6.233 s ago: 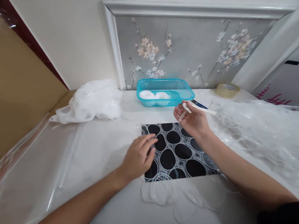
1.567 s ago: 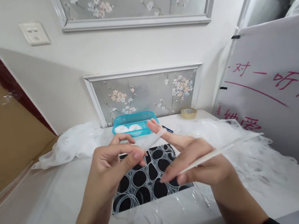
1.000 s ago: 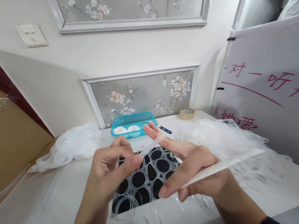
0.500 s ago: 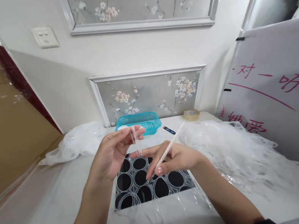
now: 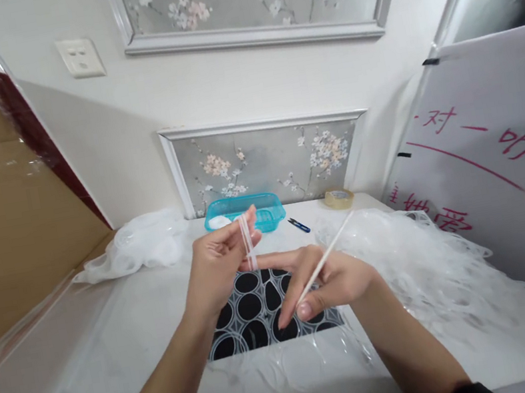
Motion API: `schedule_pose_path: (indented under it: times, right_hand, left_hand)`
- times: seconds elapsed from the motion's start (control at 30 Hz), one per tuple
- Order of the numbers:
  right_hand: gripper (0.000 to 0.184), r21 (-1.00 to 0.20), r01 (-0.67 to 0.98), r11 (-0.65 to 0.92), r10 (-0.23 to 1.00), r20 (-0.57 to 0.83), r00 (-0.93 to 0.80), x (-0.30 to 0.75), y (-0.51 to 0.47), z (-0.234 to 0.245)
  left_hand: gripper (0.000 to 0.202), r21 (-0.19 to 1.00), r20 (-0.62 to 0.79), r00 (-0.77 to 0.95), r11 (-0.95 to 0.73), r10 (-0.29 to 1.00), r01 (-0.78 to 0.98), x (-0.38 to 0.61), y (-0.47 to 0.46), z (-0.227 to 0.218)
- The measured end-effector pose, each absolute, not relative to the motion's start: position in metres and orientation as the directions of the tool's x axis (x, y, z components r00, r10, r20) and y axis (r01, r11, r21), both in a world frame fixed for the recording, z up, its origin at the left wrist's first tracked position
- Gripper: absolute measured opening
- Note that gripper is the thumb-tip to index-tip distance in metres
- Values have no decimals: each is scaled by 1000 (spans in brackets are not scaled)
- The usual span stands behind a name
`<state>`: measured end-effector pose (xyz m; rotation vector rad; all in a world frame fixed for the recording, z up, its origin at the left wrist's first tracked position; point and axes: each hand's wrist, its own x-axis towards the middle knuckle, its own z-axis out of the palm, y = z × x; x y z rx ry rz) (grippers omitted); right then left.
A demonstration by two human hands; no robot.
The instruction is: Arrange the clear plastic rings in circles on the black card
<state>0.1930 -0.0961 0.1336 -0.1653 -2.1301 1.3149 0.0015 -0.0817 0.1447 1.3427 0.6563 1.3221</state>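
A translucent white band (image 5: 249, 246) is looped around the fingers of my left hand (image 5: 211, 266), which is closed on it. Its lower end hooks over the stretched index finger of my right hand (image 5: 340, 277). Between the thumb and fingers of that right hand, a thin white stick (image 5: 328, 254) is held slanting up to the right. Below both hands lies a black sheet (image 5: 250, 307) patterned with rows of pale-edged circles, partly hidden by the hands. Loose clear rings (image 5: 292, 364) rest at its front edge.
A large heap of translucent white rings (image 5: 417, 264) covers the right of the white table; a smaller heap (image 5: 148, 240) lies at the back left. Along the wall are a blue plastic basket (image 5: 275, 213), small blue snips (image 5: 299, 225) and a tape roll (image 5: 339, 199). Cardboard (image 5: 7, 221) stands left.
Both hands have shifted slightly right in view. The left fingers have curled further, and the band now shows as several strands drawn straight between left fingers and right index finger.
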Motion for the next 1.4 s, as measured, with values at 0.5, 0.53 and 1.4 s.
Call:
schedule_pose_path:
  times: [0.5, 0.53, 1.4]
  right_hand:
    - [29, -746, -74, 662, 450, 474, -757, 238, -149, 156]
    - [28, -772, -53, 634, 463, 433, -773, 238, -148, 152]
    - [33, -933, 357, 46, 981, -27, -194, 260, -74, -7]
  left_hand:
    - [51, 702, 58, 287, 166, 956, -692, 3, -63, 148]
    - [48, 722, 90, 232, 97, 968, -685, 1, -54, 146]
    - [22, 333, -149, 655, -586, 741, 739, 8, 237, 50]
